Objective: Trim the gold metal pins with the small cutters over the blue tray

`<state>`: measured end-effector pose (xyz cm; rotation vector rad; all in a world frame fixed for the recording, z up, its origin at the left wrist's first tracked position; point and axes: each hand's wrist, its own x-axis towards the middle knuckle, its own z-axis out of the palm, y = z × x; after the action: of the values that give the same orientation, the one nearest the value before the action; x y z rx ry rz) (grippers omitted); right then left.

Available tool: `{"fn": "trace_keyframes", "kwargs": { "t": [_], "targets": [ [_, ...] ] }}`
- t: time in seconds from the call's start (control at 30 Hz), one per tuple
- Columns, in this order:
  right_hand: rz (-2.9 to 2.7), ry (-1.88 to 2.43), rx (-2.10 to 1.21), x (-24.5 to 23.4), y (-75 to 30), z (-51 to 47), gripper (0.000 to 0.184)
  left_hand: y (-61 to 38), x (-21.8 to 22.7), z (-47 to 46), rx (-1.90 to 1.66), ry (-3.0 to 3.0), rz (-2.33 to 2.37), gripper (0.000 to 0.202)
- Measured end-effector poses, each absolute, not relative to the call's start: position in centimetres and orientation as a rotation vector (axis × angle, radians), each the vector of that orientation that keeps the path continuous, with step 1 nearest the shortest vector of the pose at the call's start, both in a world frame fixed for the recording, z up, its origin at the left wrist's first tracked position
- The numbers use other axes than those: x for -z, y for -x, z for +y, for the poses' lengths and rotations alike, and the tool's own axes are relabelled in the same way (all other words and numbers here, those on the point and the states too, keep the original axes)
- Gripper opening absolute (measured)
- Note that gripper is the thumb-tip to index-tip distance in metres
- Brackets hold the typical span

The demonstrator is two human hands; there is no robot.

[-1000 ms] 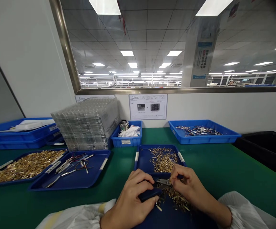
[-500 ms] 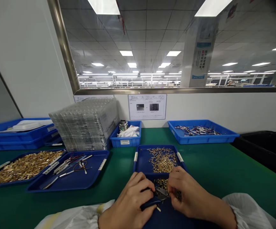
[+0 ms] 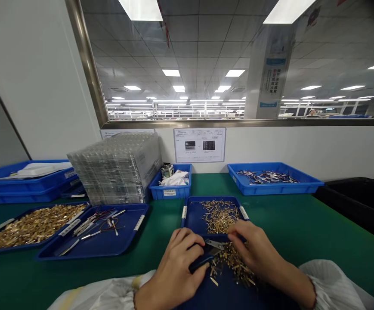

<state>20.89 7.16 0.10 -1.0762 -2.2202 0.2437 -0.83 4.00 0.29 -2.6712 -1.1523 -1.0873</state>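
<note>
My left hand (image 3: 178,265) is wrapped round the dark blue handles of small cutting pliers (image 3: 215,245), whose metal jaws point to the right. My right hand (image 3: 259,249) is closed in a pinch just right of the jaws; whatever lies between its fingertips is too small or hidden. Beneath both hands, loose short gold metal pieces (image 3: 240,267) lie in a dark blue near tray (image 3: 206,297). Just beyond it, thin gold pins (image 3: 221,217) are heaped in another dark blue tray (image 3: 191,215), close to my right fingertips.
On the left stand a tray of gold pieces (image 3: 41,221), a tray with wired parts (image 3: 109,243) and stacked clear plastic trays (image 3: 119,172). At the back are a small blue bin (image 3: 170,192) and a blue tray of wired parts (image 3: 277,188). A black bin (image 3: 361,206) sits right.
My right hand has moved up and slightly right, off the plier jaws, uncovering the gold pieces below. The pliers in my left hand have shifted slightly up and left.
</note>
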Motion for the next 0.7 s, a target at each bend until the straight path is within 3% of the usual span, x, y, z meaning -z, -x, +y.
{"fn": "trace_keyframes", "kwargs": {
  "t": [0.13,0.3,0.7],
  "targets": [
    [-2.188,1.104,-0.244,1.2,-20.6,7.6,0.024,1.0,-0.1,4.5,1.161,2.581,-1.286,0.007],
    [-2.335,1.095,-0.27,2.2,-19.6,6.7,0.015,1.0,0.1,4.5,1.143,2.554,-1.385,0.006],
    [-2.188,1.024,-0.349,2.0,-19.4,6.6,0.016,0.7,-0.2,4.2,0.984,2.756,-1.327,0.01]
  ]
}}
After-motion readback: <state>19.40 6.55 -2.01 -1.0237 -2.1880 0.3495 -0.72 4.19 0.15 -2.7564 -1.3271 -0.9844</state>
